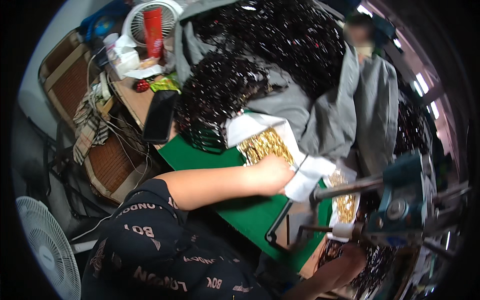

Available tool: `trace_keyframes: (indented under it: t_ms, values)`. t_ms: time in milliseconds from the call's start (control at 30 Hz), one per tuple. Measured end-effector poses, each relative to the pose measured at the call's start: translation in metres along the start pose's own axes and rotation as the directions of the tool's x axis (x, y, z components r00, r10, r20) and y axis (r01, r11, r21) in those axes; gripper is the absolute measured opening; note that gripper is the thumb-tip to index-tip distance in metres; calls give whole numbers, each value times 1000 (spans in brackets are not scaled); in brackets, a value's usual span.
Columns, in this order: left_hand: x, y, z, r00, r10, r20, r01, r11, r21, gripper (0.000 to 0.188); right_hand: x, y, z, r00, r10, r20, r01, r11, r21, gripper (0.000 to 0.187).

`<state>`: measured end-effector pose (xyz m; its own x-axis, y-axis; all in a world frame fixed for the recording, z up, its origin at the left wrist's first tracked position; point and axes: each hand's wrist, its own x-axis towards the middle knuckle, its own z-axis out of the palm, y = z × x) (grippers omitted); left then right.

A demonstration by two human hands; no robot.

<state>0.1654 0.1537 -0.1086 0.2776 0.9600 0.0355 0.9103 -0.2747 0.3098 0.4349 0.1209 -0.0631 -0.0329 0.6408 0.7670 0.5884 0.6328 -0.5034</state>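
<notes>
On the near side of the machine [400, 207], reaching with the right hand [353, 257]; cannot tell its grip. Left of the machine, curling the left hand [277, 174] against gold tinsel [265, 145] and white sheet [311, 179]; cannot tell any pinch. Seemingly aligning both; next, calls for steady, flat guiding.

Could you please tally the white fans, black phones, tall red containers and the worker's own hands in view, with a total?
White fans: 2 (upper fan, lower fan)
Black phone: 1
Tall red container: 1
Worker's hands: 2 (left hand beside gold tinsel, right hand)
Total: 6
</notes>
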Motion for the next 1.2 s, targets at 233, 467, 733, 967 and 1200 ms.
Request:
trace_keyframes:
  t_ms: [233, 467, 733, 967, 1200]
  values:
    - [-50, -122, -126, 456, -241, -857, 77, 970, -232, 19, -44, -31, 19, 815, 49, 577, -350, 835, 424, 14]
    - [-13, -300, -169, 515, -194, -835, 249, 966, -71, 31, -33, -55, 63, 728, 113, 676, -447, 826, 344, 12]
    - [43, -326, -192, 677, -605, -420, 664, 748, -7, 44, -16, -80, 86, 700, 99, 707, -446, 834, 324, 12]
    - [-80, -373, -229, 301, -910, -285, -10, 296, -955, 14, -36, -53, 99, 669, 324, 670, -663, 668, 339, 6]
    - [-90, -324, -229, 397, -900, -179, 25, 206, -978, 24, -29, -71, 111, 683, 85, 725, -517, 757, 399, 8]
